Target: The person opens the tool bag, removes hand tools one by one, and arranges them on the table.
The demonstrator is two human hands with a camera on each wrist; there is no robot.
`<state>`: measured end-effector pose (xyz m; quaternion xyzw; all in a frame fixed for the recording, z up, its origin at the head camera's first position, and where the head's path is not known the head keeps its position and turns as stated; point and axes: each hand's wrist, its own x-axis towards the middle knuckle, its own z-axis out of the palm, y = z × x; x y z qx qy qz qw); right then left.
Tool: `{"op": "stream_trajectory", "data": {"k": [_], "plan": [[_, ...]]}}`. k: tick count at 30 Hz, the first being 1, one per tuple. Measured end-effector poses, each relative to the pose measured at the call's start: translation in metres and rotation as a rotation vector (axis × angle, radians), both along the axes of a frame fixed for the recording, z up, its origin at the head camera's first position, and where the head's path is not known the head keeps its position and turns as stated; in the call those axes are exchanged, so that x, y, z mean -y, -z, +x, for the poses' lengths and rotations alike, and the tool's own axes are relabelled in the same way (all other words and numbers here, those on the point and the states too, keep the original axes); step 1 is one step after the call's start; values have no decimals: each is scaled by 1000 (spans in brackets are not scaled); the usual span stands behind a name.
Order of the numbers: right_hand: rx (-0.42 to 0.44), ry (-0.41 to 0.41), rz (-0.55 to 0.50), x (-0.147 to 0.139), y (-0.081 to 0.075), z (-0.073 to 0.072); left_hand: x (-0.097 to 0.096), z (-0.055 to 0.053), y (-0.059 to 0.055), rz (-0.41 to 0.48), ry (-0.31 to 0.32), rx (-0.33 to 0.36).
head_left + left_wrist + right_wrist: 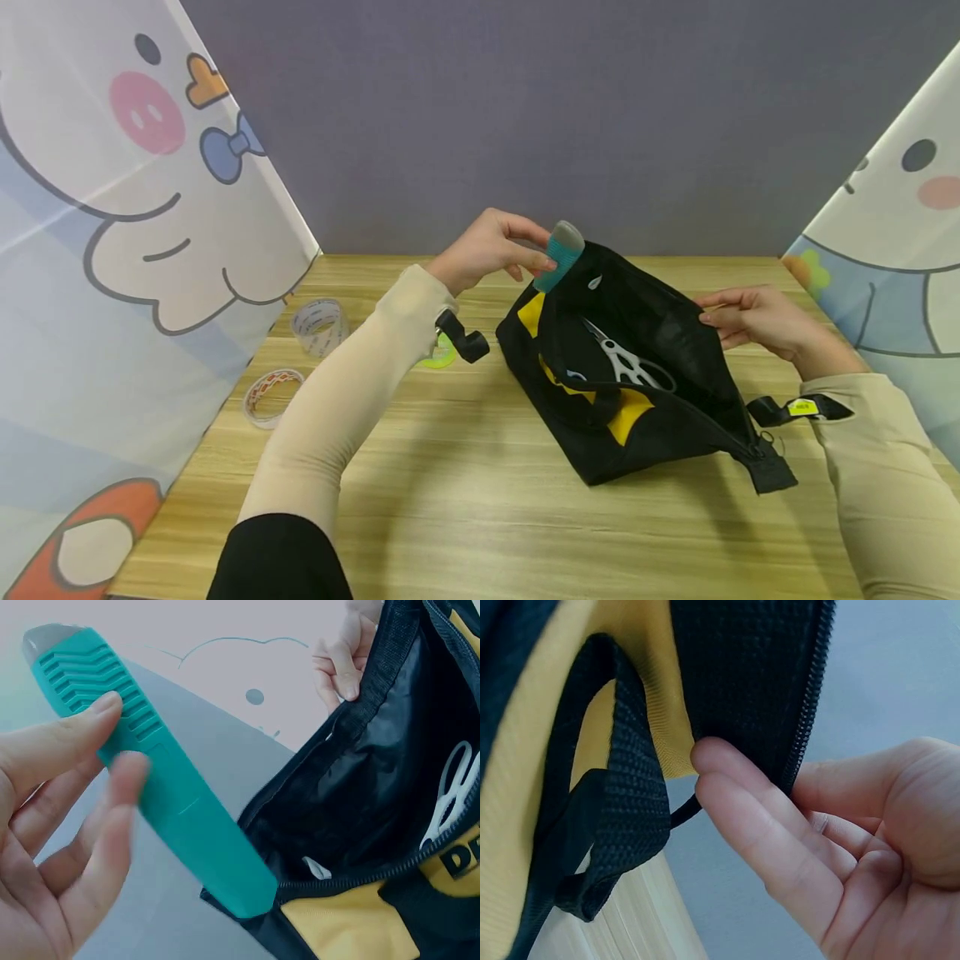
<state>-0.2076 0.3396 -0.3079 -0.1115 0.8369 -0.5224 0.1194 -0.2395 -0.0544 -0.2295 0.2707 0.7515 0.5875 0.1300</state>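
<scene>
My left hand (495,243) pinches a teal utility knife (187,817) between thumb and fingers. The knife has a ribbed grip and a grey end, and it tilts beside the left corner of a black and yellow tool bag (551,408). The bag's zippered mouth gapes wide. Inside it lie white-handled scissors (624,360), and a small pale piece (316,868) shows at the lining. On the far right side, my right hand (761,323) grips the bag's rim, thumb on one face and fingers (742,810) on the other, near a black strap loop (634,761).
At the table's left are a clear tape roll (332,340) and a second tape roll (252,402) lying flat. A yellow-green ring (444,357) is partly hidden behind my left sleeve. A grey panel (495,125) stands at the back, with cartoon-printed sheets on both sides.
</scene>
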Motion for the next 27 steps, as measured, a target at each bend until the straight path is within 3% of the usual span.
{"op": "stream_trajectory", "data": {"k": [5,12,17,27], "plan": [[1,0,1,0,0,0,13,3,2,96,-19,67],[16,10,4,0,0,0,32,5,16,154,-42,62],[8,5,-16,0,0,0,45,8,25,185,-64,98],[-4,-3,8,0,1,1,69,30,49,120,-156,127]]}}
